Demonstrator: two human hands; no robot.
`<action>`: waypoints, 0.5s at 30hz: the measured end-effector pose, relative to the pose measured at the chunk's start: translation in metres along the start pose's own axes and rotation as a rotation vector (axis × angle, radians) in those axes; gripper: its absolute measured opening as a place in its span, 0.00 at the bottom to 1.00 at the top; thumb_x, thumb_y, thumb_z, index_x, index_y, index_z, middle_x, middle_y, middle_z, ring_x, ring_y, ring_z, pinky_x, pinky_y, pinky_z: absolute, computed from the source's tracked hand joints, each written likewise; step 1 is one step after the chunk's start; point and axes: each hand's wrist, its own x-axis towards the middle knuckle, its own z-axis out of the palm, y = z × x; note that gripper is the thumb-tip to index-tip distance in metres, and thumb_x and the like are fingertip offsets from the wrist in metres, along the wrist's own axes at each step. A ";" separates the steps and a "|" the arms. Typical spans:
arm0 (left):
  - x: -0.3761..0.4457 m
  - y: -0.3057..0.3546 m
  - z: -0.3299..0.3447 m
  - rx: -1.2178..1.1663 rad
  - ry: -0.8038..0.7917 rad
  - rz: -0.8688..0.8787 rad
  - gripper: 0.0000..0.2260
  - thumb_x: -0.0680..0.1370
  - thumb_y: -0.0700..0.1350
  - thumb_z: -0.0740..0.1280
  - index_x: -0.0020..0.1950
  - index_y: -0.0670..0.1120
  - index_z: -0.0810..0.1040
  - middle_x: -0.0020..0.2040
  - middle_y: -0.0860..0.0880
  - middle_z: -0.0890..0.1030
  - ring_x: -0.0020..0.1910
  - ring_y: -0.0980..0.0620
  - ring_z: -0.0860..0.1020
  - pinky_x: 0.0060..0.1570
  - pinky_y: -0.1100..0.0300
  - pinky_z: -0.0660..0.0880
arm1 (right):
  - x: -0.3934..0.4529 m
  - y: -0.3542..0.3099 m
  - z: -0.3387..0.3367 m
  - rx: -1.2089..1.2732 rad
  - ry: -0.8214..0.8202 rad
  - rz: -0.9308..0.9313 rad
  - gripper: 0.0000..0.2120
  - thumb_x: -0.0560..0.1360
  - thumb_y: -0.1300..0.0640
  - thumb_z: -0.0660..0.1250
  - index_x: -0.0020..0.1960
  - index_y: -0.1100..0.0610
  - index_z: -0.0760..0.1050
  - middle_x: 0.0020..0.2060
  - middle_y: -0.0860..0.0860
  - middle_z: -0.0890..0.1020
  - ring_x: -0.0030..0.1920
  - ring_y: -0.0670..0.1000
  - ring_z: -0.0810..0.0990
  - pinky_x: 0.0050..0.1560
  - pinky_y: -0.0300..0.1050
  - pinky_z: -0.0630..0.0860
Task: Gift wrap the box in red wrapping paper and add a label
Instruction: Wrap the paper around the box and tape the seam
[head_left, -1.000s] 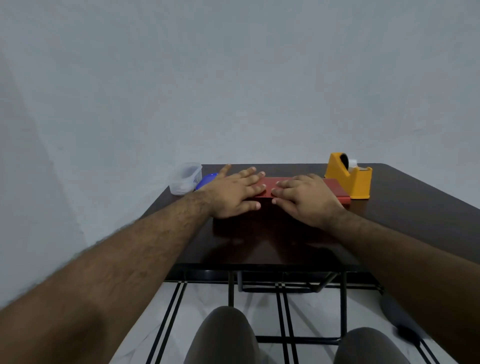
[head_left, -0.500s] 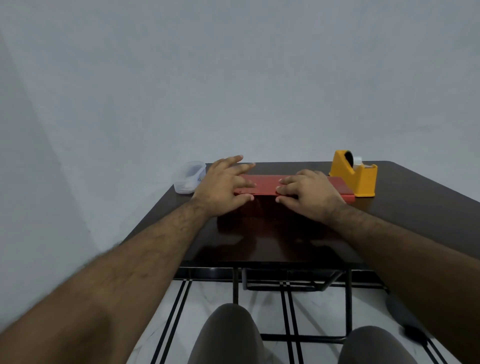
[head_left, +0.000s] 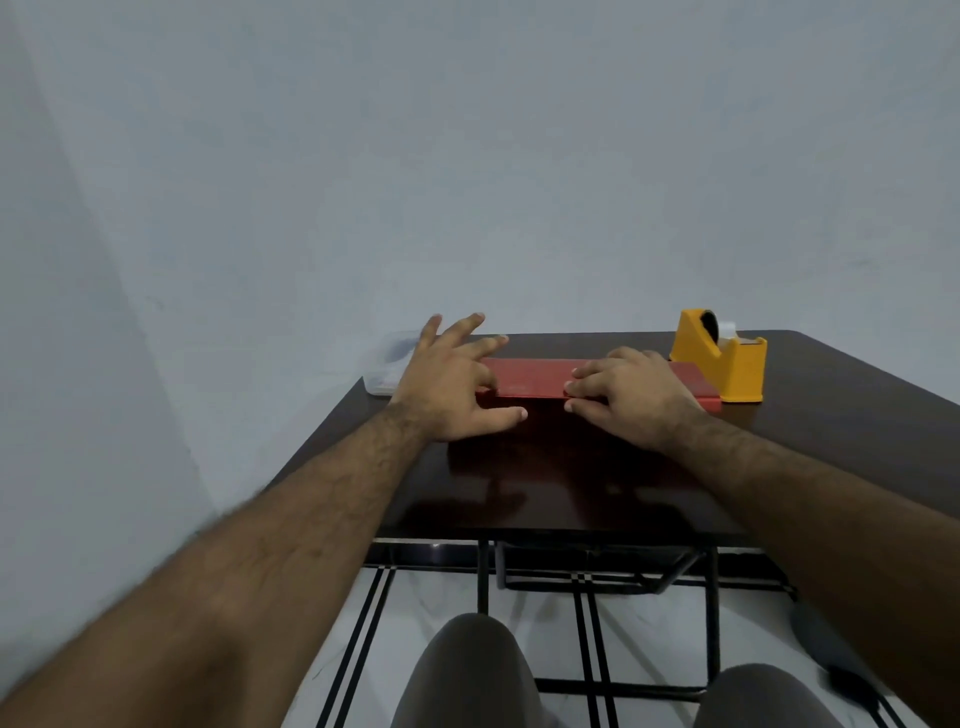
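A flat red wrapped box (head_left: 530, 376) lies across the far middle of the dark table (head_left: 831, 441). My left hand (head_left: 449, 387) rests at its left end with fingers spread and partly lifted, thumb on the table in front of it. My right hand (head_left: 631, 397) lies palm down on the right half of the box, fingers pressing its front edge. A yellow tape dispenser (head_left: 724, 361) with a roll of clear tape stands just right of the box. No label is visible.
A clear plastic container (head_left: 387, 364) sits at the table's back left corner, partly behind my left hand. Pale walls close in behind and to the left. The table's front edge is near my knees (head_left: 467, 670).
My left hand has slid left along the box and lifted its fingers, now covering the blue object seen earlier. The right hand stays pressed on the box.
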 end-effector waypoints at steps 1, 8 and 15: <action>0.001 0.004 0.000 0.008 -0.003 0.013 0.34 0.71 0.79 0.58 0.58 0.58 0.89 0.81 0.57 0.71 0.85 0.49 0.54 0.82 0.35 0.44 | 0.001 0.000 -0.001 -0.006 -0.004 0.000 0.20 0.82 0.34 0.59 0.70 0.38 0.78 0.72 0.37 0.77 0.70 0.49 0.70 0.69 0.55 0.65; -0.011 -0.006 0.007 0.027 0.026 -0.017 0.33 0.72 0.77 0.59 0.61 0.56 0.88 0.79 0.55 0.74 0.84 0.48 0.58 0.83 0.37 0.45 | 0.000 0.000 0.000 -0.012 0.022 -0.013 0.20 0.82 0.35 0.60 0.70 0.40 0.79 0.68 0.38 0.80 0.71 0.46 0.75 0.70 0.54 0.69; 0.015 0.015 -0.002 0.020 -0.209 0.056 0.50 0.68 0.72 0.74 0.85 0.56 0.61 0.81 0.51 0.71 0.83 0.52 0.61 0.83 0.41 0.50 | 0.003 -0.004 -0.009 0.125 0.090 0.033 0.16 0.81 0.41 0.65 0.65 0.44 0.84 0.61 0.43 0.86 0.65 0.48 0.81 0.67 0.52 0.76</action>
